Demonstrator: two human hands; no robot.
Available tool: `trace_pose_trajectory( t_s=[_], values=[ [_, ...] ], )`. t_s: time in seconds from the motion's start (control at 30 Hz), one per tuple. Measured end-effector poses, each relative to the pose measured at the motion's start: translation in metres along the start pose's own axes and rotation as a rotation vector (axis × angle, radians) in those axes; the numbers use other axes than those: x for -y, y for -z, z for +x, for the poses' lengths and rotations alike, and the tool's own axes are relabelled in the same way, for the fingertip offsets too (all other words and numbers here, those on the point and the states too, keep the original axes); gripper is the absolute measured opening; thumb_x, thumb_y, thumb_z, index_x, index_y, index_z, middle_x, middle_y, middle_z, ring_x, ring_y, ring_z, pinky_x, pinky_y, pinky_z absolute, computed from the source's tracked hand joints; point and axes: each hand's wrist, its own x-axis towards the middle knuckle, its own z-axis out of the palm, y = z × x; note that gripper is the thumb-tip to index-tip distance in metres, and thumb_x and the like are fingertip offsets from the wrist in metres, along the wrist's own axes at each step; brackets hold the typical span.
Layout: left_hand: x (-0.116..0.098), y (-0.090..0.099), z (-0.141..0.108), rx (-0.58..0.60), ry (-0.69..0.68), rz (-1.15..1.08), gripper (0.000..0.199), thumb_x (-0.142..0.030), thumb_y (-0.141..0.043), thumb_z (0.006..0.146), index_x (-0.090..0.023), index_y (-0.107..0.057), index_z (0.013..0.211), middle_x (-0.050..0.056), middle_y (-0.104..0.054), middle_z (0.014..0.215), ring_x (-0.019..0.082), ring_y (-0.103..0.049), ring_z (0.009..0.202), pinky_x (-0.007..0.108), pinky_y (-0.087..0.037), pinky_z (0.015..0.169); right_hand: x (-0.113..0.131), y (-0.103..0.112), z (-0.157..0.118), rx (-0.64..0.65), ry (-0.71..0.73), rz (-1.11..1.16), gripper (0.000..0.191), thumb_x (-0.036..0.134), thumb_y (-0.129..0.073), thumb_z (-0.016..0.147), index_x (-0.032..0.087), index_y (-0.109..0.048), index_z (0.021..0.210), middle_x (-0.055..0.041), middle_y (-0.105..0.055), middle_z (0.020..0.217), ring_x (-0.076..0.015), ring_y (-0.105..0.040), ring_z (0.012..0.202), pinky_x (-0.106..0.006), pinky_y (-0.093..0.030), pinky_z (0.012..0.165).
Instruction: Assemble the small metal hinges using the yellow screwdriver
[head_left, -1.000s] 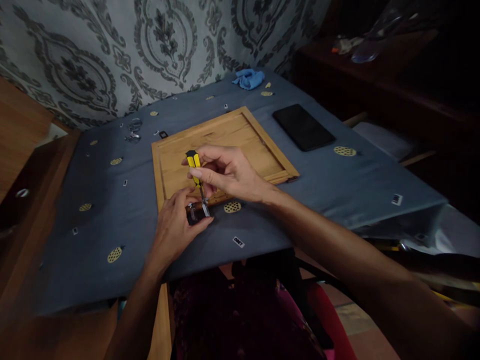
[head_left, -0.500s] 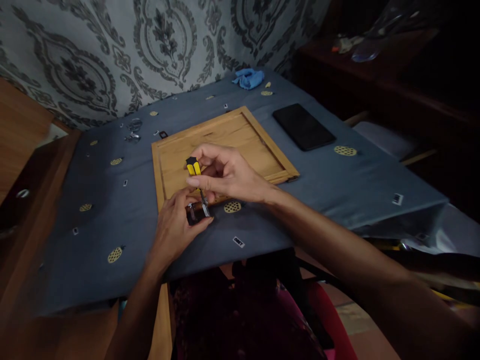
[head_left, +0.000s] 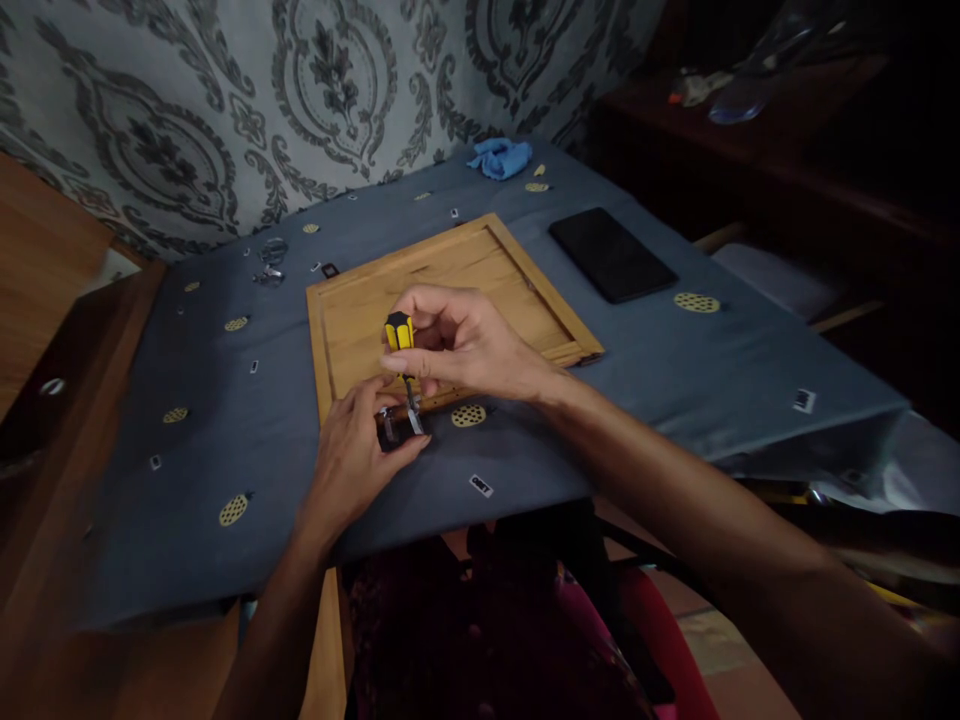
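My right hand [head_left: 474, 345] grips a short yellow-and-black screwdriver [head_left: 400, 332] between thumb and fingers, its handle up and its shaft pointing down. The tip meets a small dark piece with a shiny metal part [head_left: 414, 420] at the near edge of a framed wooden panel [head_left: 517, 280]. Around that piece curl the thumb and fingers of my left hand [head_left: 351, 455], bracing it from the left. Exactly how the piece joins the panel is hidden by my fingers. The panel lies flat on a blue patterned tablecloth [head_left: 555, 450].
Right of the panel lies a black phone or tablet [head_left: 611, 254]. A crumpled blue cloth [head_left: 500, 159] rests at the far edge, by the patterned wall. Several small shiny metal pieces [head_left: 270, 274] are at the back left. A small dark item [head_left: 330, 270] touches the panel's far-left corner.
The screwdriver's handle has tilted slightly to the right and turned, showing more yellow. Both hands keep their places; the whole view has shifted a little.
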Motion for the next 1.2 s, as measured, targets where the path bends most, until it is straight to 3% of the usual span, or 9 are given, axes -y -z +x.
trace_pose_trajectory(
  t_s=[0.13, 0.23, 0.4, 0.57, 0.77, 1.2],
  values=[
    [-0.001, -0.001, 0.000, -0.027, 0.003, 0.008, 0.058, -0.029, -0.082, 0.080, -0.024, -0.048, 0.126, 0.006, -0.076, 0.109, 0.033, -0.067, 0.118, 0.054, -0.051, 0.101, 0.004, 0.000, -0.002, 0.033, -0.026, -0.031, 0.034, 0.046, -0.071, 0.091, 0.016, -0.057, 0.086, 0.0051, -0.057, 0.072, -0.0049, -0.058, 0.054, -0.017, -0.046, 0.049],
    [0.000, -0.001, 0.000, -0.030, -0.003, 0.000, 0.057, -0.030, -0.081, 0.080, -0.024, -0.048, 0.126, 0.007, -0.075, 0.110, 0.032, -0.068, 0.117, 0.055, -0.051, 0.101, 0.001, -0.004, -0.002, 0.016, -0.031, -0.006, 0.037, 0.046, -0.075, 0.088, 0.018, -0.053, 0.080, 0.0063, -0.056, 0.067, -0.0058, -0.058, 0.050, -0.018, -0.045, 0.046],
    [0.000, 0.000, 0.000, -0.025, -0.005, 0.011, 0.057, -0.032, -0.080, 0.082, -0.023, -0.047, 0.128, 0.008, -0.075, 0.115, 0.033, -0.068, 0.116, 0.055, -0.052, 0.099, -0.001, -0.011, 0.000, -0.168, 0.024, 0.014, 0.042, 0.045, -0.082, 0.082, 0.021, -0.048, 0.078, 0.0099, -0.049, 0.063, -0.0032, -0.051, 0.041, -0.016, -0.037, 0.036],
    [0.001, 0.000, -0.001, -0.017, -0.018, 0.027, 0.062, -0.030, -0.081, 0.081, -0.024, -0.045, 0.131, 0.006, -0.077, 0.112, 0.033, -0.068, 0.116, 0.054, -0.052, 0.100, 0.002, -0.007, 0.002, -0.345, 0.131, -0.047, 0.042, 0.045, -0.078, 0.086, 0.022, -0.045, 0.076, 0.0085, -0.048, 0.070, -0.0014, -0.047, 0.042, -0.017, -0.035, 0.035],
    [-0.001, 0.000, 0.000, -0.031, -0.014, 0.017, 0.060, -0.030, -0.082, 0.080, -0.024, -0.048, 0.128, 0.007, -0.076, 0.113, 0.033, -0.069, 0.116, 0.053, -0.052, 0.100, -0.007, -0.007, 0.002, -0.251, 0.093, -0.069, 0.045, 0.048, -0.078, 0.086, 0.022, -0.042, 0.075, 0.0086, -0.046, 0.070, -0.0026, -0.051, 0.043, -0.018, -0.037, 0.036],
    [0.000, -0.001, -0.001, -0.039, -0.027, 0.037, 0.058, -0.028, -0.082, 0.080, -0.024, -0.049, 0.128, 0.006, -0.075, 0.112, 0.031, -0.070, 0.112, 0.050, -0.053, 0.098, -0.010, -0.008, 0.003, -0.205, 0.067, -0.074, 0.044, 0.047, -0.076, 0.087, 0.022, -0.042, 0.076, 0.0086, -0.044, 0.071, -0.0023, -0.051, 0.045, -0.017, -0.041, 0.037]
  ],
)
